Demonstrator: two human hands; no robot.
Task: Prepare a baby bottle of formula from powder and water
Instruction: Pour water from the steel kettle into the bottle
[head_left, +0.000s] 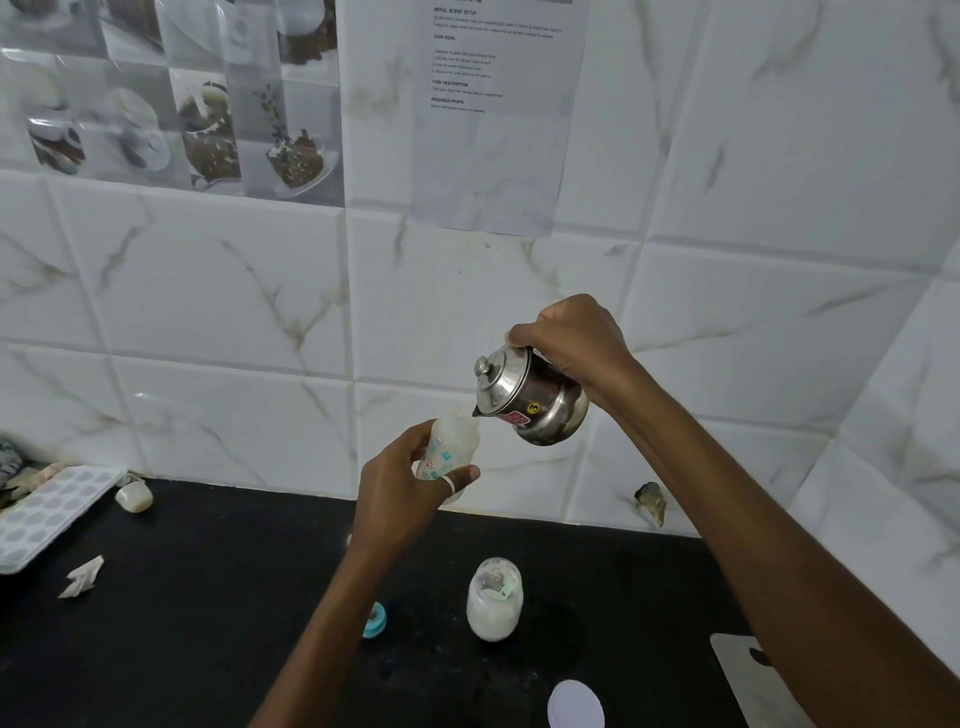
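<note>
My left hand (410, 491) holds a translucent baby bottle (453, 441) with printed markings, lifted above the black counter, its mouth uncapped. My right hand (574, 338) grips a small steel kettle (530, 397), tilted so its spout touches the bottle's rim. Below on the counter stands an open glass jar of white powder (493, 603) with a scoop inside. A blue bottle ring (375, 620) lies to the jar's left.
The black counter (208, 597) meets a white marble-tiled wall. A white jar lid (575, 705) and a white board (748, 675) lie at the lower right. At the left sit a dotted tray (47, 512), a small cap (134, 496) and crumpled paper (83, 576).
</note>
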